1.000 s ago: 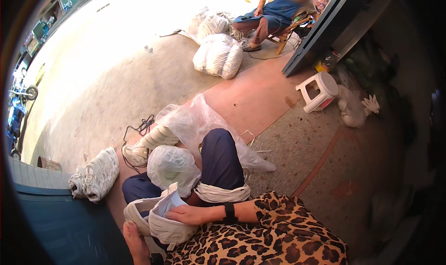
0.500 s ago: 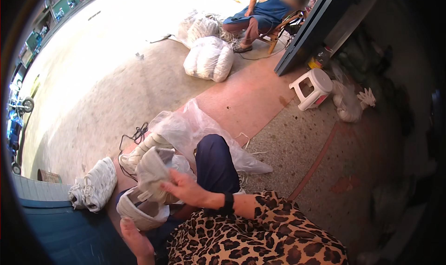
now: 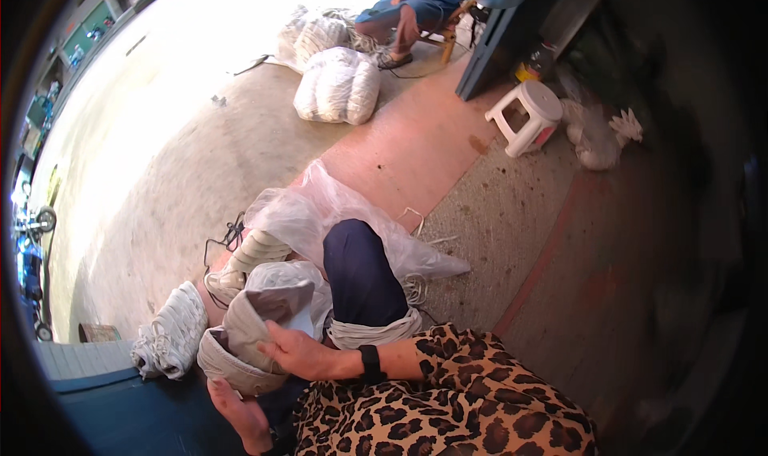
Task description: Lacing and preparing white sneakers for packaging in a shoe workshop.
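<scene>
Two off-white shoe uppers are close together in front of my lap. My right hand (image 3: pixel 300 354), with a dark band at its wrist, pinches the edge of the upper one (image 3: pixel 250 322) between thumb and fingers. Below it my left hand (image 3: pixel 242 414) grips the lower upper (image 3: pixel 228 360), thumb up along its side; the rest of its fingers are hidden. The two pieces touch or overlap. Beside my raised knee, white laces (image 3: pixel 376 330) hang in a bundle over my dark trouser leg. A clear plastic bag (image 3: pixel 336 196) lies spread beyond, next to a stack of nested uppers (image 3: pixel 258 252).
More white shoe uppers (image 3: pixel 172 332) sit at the left by a blue panel (image 3: pixel 160 420). A full white bundle (image 3: pixel 338 86) lies ahead, near a seated person in a blue apron (image 3: pixel 424 12). A white plastic stool (image 3: pixel 528 112) stands at right by a dark door edge.
My right hand has lowered the upper one toward the lower upper, bringing the two together. The view has shifted, so the bundle, stool and seated person appear higher.
</scene>
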### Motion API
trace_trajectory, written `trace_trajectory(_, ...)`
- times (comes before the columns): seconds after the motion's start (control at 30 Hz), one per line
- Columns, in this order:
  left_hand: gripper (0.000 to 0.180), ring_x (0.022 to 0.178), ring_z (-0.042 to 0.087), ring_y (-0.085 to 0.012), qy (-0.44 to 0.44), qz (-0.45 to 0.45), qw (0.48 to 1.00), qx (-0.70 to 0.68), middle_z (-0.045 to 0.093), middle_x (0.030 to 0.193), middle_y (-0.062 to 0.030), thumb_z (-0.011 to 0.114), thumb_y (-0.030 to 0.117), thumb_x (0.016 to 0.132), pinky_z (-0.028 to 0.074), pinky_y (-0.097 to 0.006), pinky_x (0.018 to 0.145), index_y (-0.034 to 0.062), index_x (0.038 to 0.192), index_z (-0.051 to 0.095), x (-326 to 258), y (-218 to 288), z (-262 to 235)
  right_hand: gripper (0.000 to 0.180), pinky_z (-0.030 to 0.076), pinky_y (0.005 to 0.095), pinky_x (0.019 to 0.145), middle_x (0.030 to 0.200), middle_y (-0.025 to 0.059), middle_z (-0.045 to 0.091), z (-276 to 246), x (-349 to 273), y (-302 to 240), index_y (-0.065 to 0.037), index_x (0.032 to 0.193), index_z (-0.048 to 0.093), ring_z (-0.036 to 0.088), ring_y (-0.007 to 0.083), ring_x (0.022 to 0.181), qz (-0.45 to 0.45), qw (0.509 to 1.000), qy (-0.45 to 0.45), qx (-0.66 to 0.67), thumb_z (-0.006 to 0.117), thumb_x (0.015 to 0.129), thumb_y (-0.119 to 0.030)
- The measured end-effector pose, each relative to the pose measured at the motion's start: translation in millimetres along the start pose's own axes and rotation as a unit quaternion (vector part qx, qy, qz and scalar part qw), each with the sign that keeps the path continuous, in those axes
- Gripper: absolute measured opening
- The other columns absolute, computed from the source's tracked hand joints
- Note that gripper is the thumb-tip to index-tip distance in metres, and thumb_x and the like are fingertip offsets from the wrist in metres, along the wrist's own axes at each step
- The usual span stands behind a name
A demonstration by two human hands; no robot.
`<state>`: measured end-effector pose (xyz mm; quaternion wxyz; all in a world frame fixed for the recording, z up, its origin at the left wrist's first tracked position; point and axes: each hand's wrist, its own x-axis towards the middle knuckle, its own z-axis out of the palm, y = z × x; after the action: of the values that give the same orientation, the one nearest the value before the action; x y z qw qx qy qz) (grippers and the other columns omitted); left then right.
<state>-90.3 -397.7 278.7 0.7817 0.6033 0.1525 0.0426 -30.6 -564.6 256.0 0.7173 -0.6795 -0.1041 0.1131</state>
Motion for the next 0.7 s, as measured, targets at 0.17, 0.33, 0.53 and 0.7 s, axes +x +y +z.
trace_trajectory(0.17,0.047,0.111,0.047,-0.0236,-0.052,-0.013,0.998,0.015,0.046,0.123,-0.0136,0.042,0.037,0.093,0.039,-0.037,0.094,0.0,0.123,0.04,7,11,8,0.026,0.039,0.0486,0.07,0.083,0.0305,0.054,-9,3,-1,0.004,0.095,0.038,0.05,0.046,0.088,-0.049,0.998,0.002,0.049,0.046,0.088,-0.019)
trace_trajectory(0.33,0.043,0.109,0.049,-0.0236,0.003,-0.002,0.999,0.034,0.048,0.121,-0.0112,0.04,0.036,0.094,0.043,-0.038,0.09,0.0041,0.123,0.042,31,24,25,0.024,0.041,0.0345,0.066,0.078,0.0183,0.052,-29,-1,-4,0.002,0.097,0.044,0.049,0.0185,0.072,0.006,0.983,0.156,0.1,0.05,0.089,-0.02)
trace_trajectory(0.53,0.043,0.105,0.052,-0.0229,-0.126,-0.014,0.989,-0.072,0.053,0.116,-0.0122,0.035,0.034,0.096,0.043,-0.038,0.091,0.0015,0.123,0.041,50,16,47,0.033,0.046,0.0274,0.071,0.094,0.0087,0.06,-51,-45,-22,0.004,0.119,0.042,0.057,0.0147,0.082,-0.107,0.944,0.207,0.235,0.049,0.09,-0.012)
trace_trajectory(0.7,0.04,0.106,0.052,-0.0194,-0.046,-0.062,0.991,-0.106,0.053,0.117,-0.008,0.037,0.032,0.095,0.042,-0.036,0.091,0.0021,0.121,0.044,44,18,48,0.042,0.048,0.0351,0.083,0.111,0.0136,0.053,-107,-59,-46,0.0,0.122,0.04,0.055,0.0215,0.099,-0.066,0.925,0.185,0.325,0.041,0.088,-0.024)
